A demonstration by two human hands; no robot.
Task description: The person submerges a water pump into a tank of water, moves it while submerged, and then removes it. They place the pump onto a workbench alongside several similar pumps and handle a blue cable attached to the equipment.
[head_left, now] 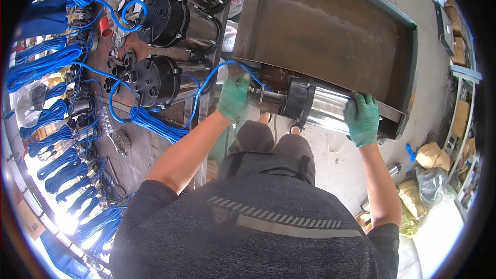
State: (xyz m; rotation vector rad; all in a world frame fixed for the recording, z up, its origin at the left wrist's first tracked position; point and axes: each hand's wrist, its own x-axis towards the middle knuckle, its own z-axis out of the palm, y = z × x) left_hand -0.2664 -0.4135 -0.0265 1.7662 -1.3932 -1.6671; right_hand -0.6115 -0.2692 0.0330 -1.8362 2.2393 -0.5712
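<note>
A submersible pump motor (328,108) with a shiny steel body and a black end lies sideways along the near edge of a metal tray. My right hand (363,119), in a green glove, grips the motor's right end. At the left, a slim shaft (267,94) sticks out of the black end. My left hand (235,95), also gloved in green, is beside that shaft tip, under the arc of a blue cable (212,74). Its fingertips are blurred, so whether they hold the cable or anything else is unclear.
The deep metal tray (413,62) stretches away in front of me. On the left bench stand several black-and-steel pumps (155,80), with coiled blue cables (160,124) and a red cup-like part (105,27). Bags (433,156) and a shelf rack (459,108) are at the right.
</note>
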